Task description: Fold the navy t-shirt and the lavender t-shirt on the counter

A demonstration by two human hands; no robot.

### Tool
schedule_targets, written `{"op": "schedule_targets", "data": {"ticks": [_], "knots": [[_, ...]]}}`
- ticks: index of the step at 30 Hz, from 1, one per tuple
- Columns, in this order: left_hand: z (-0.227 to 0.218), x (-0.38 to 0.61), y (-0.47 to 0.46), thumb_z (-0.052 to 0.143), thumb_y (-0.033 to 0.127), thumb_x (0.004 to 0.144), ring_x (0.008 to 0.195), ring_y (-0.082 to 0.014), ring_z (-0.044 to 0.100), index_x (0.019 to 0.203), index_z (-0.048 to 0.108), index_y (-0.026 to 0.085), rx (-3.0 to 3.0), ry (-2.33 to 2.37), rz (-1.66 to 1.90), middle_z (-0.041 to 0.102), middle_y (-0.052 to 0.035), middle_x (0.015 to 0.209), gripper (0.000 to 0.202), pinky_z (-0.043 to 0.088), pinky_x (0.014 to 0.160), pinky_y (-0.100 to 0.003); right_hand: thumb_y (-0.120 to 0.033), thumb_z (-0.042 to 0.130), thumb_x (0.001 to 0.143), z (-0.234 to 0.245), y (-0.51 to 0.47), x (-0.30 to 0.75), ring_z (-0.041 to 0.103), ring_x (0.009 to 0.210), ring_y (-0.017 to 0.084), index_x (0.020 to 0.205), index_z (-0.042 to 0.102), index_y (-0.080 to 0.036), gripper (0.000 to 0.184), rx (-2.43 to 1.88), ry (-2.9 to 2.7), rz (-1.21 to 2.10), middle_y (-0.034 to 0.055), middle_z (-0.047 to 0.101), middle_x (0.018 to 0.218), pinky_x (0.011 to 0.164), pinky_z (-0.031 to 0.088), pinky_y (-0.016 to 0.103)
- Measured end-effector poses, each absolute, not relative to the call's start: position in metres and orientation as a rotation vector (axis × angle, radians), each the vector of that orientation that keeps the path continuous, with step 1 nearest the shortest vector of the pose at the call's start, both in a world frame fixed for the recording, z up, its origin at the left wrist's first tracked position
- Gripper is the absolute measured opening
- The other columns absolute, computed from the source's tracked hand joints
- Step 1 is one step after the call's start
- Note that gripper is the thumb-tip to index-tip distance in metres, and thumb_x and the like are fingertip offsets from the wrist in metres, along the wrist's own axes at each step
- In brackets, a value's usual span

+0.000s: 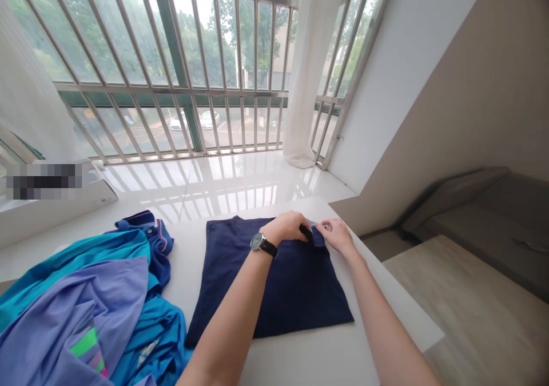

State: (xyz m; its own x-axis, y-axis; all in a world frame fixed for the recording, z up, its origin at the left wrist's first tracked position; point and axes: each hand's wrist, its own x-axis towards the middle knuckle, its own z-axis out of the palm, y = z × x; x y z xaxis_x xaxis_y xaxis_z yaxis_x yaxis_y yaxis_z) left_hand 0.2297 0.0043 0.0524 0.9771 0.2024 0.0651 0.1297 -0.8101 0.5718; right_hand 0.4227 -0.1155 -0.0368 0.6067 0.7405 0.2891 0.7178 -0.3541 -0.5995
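Note:
A navy shirt (304, 294) lies flat on the white tabletop, its body spread into a rough rectangle. Near its far right corner, my left hand (292, 226) has its fingers closed on the dark cloth beside a small folded part that looks like the collar (318, 237). From the other side, my right hand (337, 235) pinches the edge of that same part, where a light striped strip shows. The left fingertips are partly hidden by the hand itself. A wristwatch (258, 241) with a black strap is on my left wrist.
A heap of blue, teal and lilac clothes (98, 294) sits left of the shirt. Behind the white table (300, 363) is a glossy windowsill (231, 174) with a barred window and white curtain (305, 88). A white box (64, 197) stands far left.

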Motion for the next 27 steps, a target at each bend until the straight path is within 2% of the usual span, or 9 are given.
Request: {"op": "schedule_targets", "data": {"ticks": [3,8,15,19,27], "knots": [[0.044,0.229,0.009,0.073,0.017,0.069,0.073,-0.0172,0.066,0.088,0.078,0.021,2.454,0.239,0.132,0.074,-0.0010,0.079,0.020,0.049,0.068,-0.024,-0.056,0.063,0.074,-0.037,-0.116,0.426,0.063,0.086,0.024,0.080,0.069,-0.021,0.036,-2.190,-1.195,0.055,0.0085,0.067,0.089,0.084,0.048,0.035],[0.032,0.229,0.012,0.069,0.015,0.071,0.077,-0.0173,0.066,0.088,0.077,0.020,2.404,0.270,0.194,0.075,-0.0021,0.085,0.019,0.050,0.071,-0.024,-0.050,0.060,0.080,-0.035,-0.118,0.431,0.064,0.083,0.022,0.087,0.070,-0.019,0.032,-2.223,-1.252,0.001,0.0101,0.066,0.096,0.085,0.048,0.034],[0.031,0.229,0.014,0.068,0.019,0.073,0.079,-0.0175,0.066,0.089,0.076,0.021,2.401,0.326,0.213,0.074,-0.0023,0.085,0.017,0.050,0.072,-0.024,-0.043,0.059,0.082,-0.035,-0.116,0.431,0.063,0.078,0.021,0.078,0.067,-0.022,0.023,-2.227,-1.355,0.012,0.0068,0.067,0.087,0.075,0.047,0.032],[0.033,0.228,0.014,0.068,0.016,0.072,0.079,-0.0177,0.066,0.087,0.076,0.020,2.399,0.319,0.195,0.074,-0.0025,0.085,0.017,0.049,0.071,-0.024,-0.042,0.057,0.082,-0.035,-0.114,0.429,0.062,0.076,0.021,0.076,0.061,-0.023,0.021,-2.257,-1.300,0.029,0.0065,0.067,0.087,0.072,0.046,0.032],[0.035,0.225,0.016,0.068,0.016,0.073,0.077,-0.0156,0.064,0.089,0.076,0.019,2.307,0.246,0.188,0.074,-0.0014,0.085,0.019,0.048,0.071,-0.023,-0.048,0.058,0.080,-0.020,-0.113,0.416,0.061,0.065,0.020,0.081,0.054,-0.025,0.023,-2.071,-1.100,0.141,-0.0001,0.064,0.066,0.068,0.046,0.033]]}}
